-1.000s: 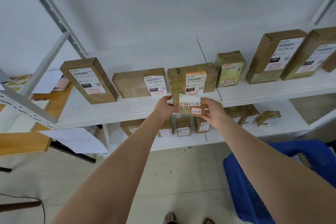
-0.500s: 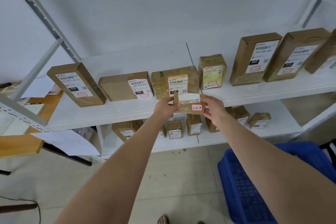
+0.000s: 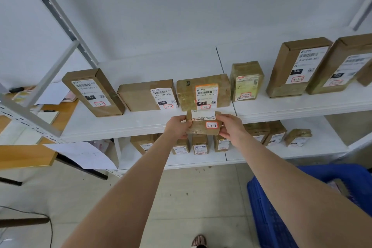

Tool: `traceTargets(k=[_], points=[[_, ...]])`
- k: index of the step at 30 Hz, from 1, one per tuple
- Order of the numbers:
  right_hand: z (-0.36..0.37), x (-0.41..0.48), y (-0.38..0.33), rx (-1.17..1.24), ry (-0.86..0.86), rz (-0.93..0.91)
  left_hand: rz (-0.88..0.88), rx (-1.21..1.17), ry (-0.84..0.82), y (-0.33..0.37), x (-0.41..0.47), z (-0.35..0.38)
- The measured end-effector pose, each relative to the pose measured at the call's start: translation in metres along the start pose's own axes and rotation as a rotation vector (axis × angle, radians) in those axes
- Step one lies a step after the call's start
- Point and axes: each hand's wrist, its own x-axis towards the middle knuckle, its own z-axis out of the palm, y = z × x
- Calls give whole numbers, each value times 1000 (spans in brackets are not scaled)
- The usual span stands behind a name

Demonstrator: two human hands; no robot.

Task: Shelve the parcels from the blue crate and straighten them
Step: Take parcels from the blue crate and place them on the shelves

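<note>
White upper shelf shows bare board ahead of its parcel row. At its front edge, left hand and right hand curl fingers round a small parcel (marked 3-3-4).

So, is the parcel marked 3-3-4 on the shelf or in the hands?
Held: the left hand and right hand grip the 3-3-4 parcel by its ends, in front of the upper shelf.
</note>
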Motion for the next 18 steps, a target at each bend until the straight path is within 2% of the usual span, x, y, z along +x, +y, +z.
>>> traceTargets(k=[9,18], points=[[-6,14,-9,0,59,-130,97,-77,-8,9,24,9],[-58,42,-30,-84,133,-307,207,-3,161,39,34,74]])
